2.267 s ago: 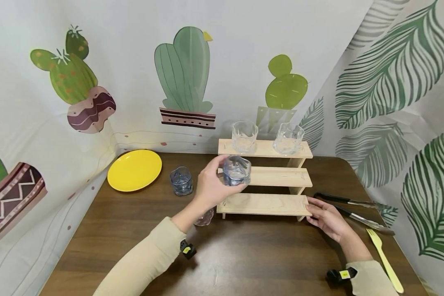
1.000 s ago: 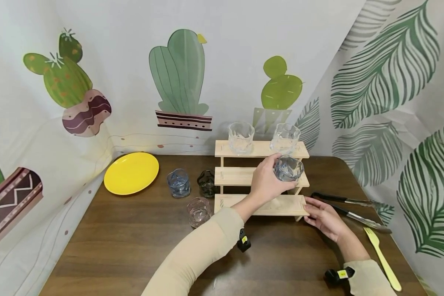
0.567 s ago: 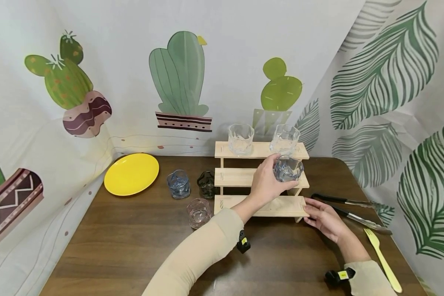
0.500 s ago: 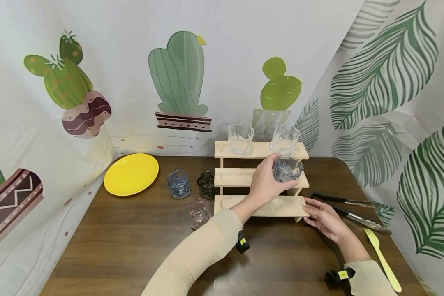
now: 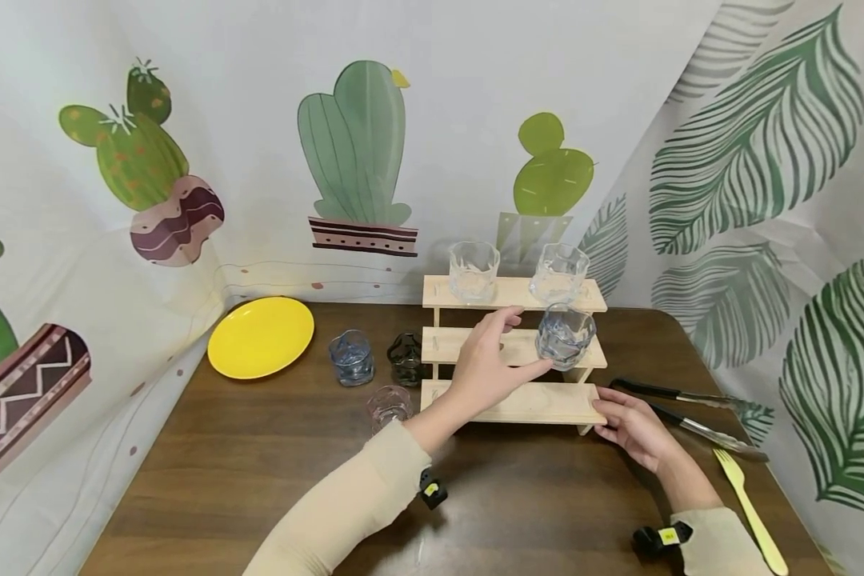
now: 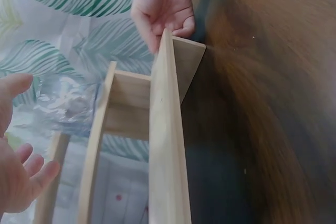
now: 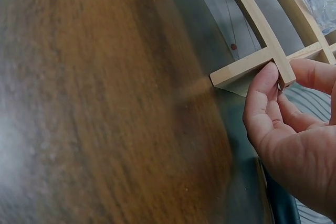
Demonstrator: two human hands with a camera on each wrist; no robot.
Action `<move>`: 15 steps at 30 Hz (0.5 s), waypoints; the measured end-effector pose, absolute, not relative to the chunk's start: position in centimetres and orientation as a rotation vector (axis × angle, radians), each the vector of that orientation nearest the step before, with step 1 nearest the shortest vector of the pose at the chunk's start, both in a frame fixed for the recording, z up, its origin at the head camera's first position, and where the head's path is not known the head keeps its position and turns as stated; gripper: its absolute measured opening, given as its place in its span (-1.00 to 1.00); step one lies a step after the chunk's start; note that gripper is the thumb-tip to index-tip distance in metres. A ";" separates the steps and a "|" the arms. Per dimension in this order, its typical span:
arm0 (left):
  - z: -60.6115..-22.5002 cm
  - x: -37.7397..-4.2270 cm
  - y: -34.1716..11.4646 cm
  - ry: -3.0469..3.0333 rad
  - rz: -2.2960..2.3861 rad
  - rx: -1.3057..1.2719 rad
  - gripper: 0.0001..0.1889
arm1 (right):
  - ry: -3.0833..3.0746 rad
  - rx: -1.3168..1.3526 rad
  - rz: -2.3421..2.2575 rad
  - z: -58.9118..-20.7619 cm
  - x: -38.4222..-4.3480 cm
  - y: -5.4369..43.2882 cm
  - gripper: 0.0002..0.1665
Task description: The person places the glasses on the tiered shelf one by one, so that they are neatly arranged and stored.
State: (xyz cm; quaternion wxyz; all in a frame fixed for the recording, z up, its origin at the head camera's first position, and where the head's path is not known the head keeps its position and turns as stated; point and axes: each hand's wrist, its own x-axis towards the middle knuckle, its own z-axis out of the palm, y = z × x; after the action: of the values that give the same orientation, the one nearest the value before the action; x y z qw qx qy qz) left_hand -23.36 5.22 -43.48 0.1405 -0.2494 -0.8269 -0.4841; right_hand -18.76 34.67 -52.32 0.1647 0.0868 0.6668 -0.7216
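Observation:
A pale blue glass tumbler [image 5: 565, 338] stands on the right end of the middle tier of a three-tier wooden rack [image 5: 522, 402]. My left hand [image 5: 484, 364] is just left of it, fingers and thumb spread. In the left wrist view a gap shows between those fingers [image 6: 16, 85] and the tumbler [image 6: 65, 103]. My right hand [image 5: 637, 424] pinches the right end of the lowest shelf; in the right wrist view the thumb and fingers [image 7: 262, 85] are on both faces of the board. Two colourless tumblers, one left [image 5: 474, 274] and one right [image 5: 559, 274], stand on the top tier.
Left of the rack are another blue tumbler [image 5: 352, 358], a dark tumbler [image 5: 406, 358] and a pinkish tumbler [image 5: 389, 408]. A yellow plate [image 5: 261, 338] lies at the far left. Black-handled tongs [image 5: 698, 428] and a pale yellow fork [image 5: 749, 508] lie to the right.
My left hand carried the blue tumbler rightward to the middle tier, then let go and drew back to the left. My right hand has stayed at the lowest shelf's end.

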 end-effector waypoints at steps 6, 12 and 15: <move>-43.0 -22.1 1.3 -2.312 -1.395 -0.747 -0.14 | 1.895 0.237 -2.058 -52.4 -18.7 34.8 -0.17; -43.5 -21.7 -3.6 -2.265 -1.371 -0.702 -0.19 | 1.897 0.228 -2.062 -52.6 -18.6 34.9 -0.19; -44.2 -22.1 -6.5 -2.257 -1.352 -0.631 -0.19 | 1.895 0.220 -2.068 -52.6 -18.5 35.0 -0.20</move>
State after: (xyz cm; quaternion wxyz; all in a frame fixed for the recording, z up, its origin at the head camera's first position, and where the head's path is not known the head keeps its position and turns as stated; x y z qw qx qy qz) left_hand -22.12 -6.48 -44.18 0.2161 -0.2277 -0.8145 -0.4879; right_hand -18.50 34.95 -52.63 0.1632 0.0770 0.6646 -0.7251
